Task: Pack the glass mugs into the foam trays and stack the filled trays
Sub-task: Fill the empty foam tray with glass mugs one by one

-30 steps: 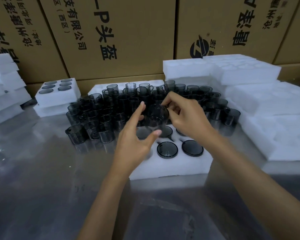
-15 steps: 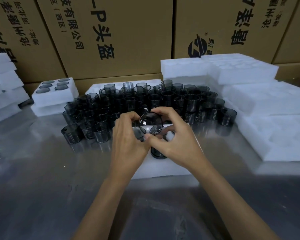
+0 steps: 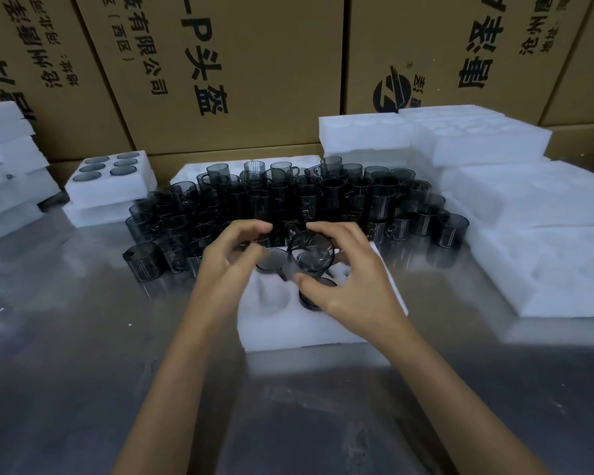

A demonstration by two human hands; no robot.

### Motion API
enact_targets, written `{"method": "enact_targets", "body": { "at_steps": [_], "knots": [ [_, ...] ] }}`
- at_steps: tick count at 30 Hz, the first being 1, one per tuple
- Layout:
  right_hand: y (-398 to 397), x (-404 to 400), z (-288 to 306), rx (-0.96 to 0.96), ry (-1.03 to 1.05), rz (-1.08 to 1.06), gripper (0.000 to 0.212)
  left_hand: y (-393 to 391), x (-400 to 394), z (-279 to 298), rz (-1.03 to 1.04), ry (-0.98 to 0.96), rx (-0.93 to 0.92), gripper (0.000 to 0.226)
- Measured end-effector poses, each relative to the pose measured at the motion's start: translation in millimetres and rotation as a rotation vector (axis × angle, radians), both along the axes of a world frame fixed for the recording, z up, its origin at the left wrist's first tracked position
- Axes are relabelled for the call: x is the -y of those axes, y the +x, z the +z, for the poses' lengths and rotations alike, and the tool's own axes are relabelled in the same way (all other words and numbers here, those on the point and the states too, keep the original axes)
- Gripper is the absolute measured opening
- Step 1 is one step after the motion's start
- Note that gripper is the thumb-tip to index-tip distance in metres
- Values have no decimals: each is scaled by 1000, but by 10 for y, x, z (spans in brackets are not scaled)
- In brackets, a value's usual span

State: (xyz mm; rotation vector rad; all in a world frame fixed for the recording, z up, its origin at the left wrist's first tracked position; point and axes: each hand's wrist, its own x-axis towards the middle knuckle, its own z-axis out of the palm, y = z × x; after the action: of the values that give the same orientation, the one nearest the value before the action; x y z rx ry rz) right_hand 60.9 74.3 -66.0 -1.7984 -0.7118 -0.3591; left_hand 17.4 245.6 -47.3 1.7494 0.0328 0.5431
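Note:
A white foam tray (image 3: 288, 325) lies on the metal table in front of me. My right hand (image 3: 350, 282) grips a dark glass mug (image 3: 311, 252) by its side, tipped toward me just above the tray's far slots. My left hand (image 3: 227, 269) hovers beside it with fingers loosely curled and nothing held. One mug (image 3: 271, 261) sits in a far slot between my hands, and another mug (image 3: 307, 301) shows under my right thumb. A near slot (image 3: 275, 298) holds nothing. A crowd of loose mugs (image 3: 288, 200) stands behind the tray.
A filled tray (image 3: 110, 181) rests on another at the back left. More foam (image 3: 7, 166) is stacked at the far left. Foam trays (image 3: 546, 265) with no mugs in them lie at the right, and a foam stack (image 3: 426, 138) at the back. Cardboard boxes (image 3: 220, 63) wall the rear.
My left hand has let go of the mug and drawn slightly left. My right hand has carried the mug a little right and down over the tray.

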Motion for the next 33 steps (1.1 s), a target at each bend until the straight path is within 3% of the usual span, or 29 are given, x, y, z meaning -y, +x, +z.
{"method": "enact_targets", "body": {
  "at_steps": [2,5,15,21,29,33],
  "knots": [
    [-54,-101,-24,6,-39,52,59,-13,-74,28,-4,-99,-23,17],
    [-104,-225,-62,9,-133,74,62,-25,-193,33,59,56,-52,8],
    [-150,-310,-134,17,-235,62,63,10,-400,-34,72,70,-146,13],
    [-174,-299,-154,23,-423,21,68,54,-468,-134,47,85,-246,14],
    [-291,-331,-230,316,-639,-179,68,54,-468,-147,61,101,-252,15],
    [-342,-324,-275,360,-645,-215,72,62,-447,-157,76,96,-251,15]
  ]
}}
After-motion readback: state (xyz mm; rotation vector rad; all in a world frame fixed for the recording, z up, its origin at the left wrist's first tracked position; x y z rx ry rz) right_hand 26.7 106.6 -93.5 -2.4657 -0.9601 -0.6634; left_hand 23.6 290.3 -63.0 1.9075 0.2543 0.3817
